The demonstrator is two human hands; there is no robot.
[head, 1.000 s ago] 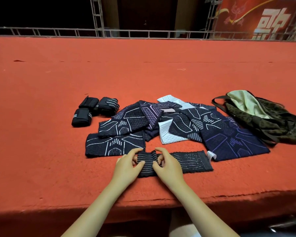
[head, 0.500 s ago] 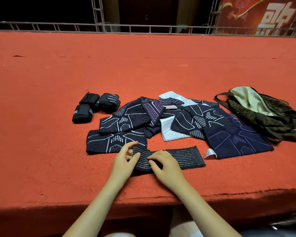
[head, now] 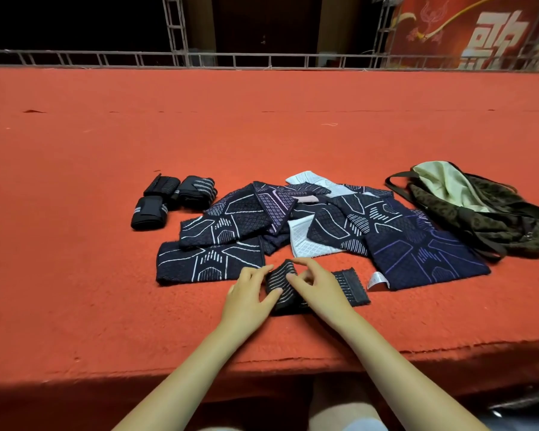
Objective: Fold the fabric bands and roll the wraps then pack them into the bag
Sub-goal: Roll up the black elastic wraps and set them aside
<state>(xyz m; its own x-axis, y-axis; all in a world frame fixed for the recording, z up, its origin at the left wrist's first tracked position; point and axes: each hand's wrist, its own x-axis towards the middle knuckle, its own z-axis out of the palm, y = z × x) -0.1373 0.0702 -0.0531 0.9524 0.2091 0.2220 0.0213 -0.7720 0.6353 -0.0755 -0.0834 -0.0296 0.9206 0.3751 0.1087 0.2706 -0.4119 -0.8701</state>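
Three rolled wraps [head: 171, 200] sit at ten o'clock on the red carpet [head: 75, 275]. Near the front edge, the left hand [head: 246, 301] curls its thumb and fingers round the rolled end of a striped wrap [head: 280, 286]; the right hand [head: 319, 287] pinches the same roll, its flat tail running toward three o'clock. Patterned bands [head: 293, 225] are piled at twelve. The bag [head: 479, 213] lies at two o'clock.
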